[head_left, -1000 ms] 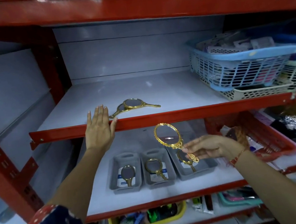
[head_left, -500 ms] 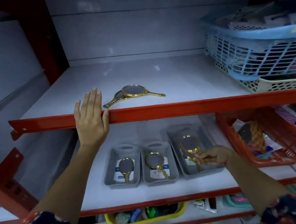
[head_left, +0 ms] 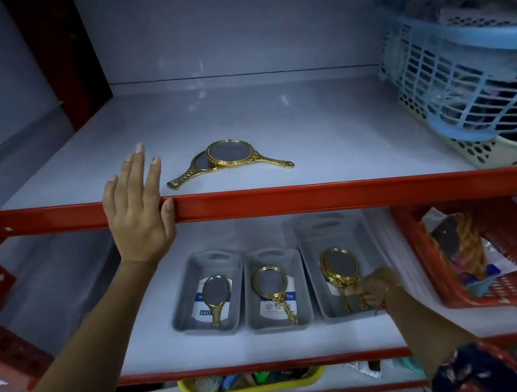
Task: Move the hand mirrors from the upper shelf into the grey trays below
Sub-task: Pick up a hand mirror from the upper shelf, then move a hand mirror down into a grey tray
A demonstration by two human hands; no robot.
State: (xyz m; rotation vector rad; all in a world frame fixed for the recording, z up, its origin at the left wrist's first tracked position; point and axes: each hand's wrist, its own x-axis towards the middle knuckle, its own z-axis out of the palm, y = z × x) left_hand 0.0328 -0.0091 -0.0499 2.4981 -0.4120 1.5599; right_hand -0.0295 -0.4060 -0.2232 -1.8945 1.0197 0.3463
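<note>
I'm looking into a red metal shelving rack (head_left: 284, 197) with pale white shelf boards. Behind the rack a plain grey-white panelled wall (head_left: 225, 26) sits in dim, bluish light. A red upright post (head_left: 61, 54) stands at the rack's back left corner. At the rack's right end I see a blue lattice basket (head_left: 468, 80) stacked on a cream one (head_left: 511, 148).
</note>
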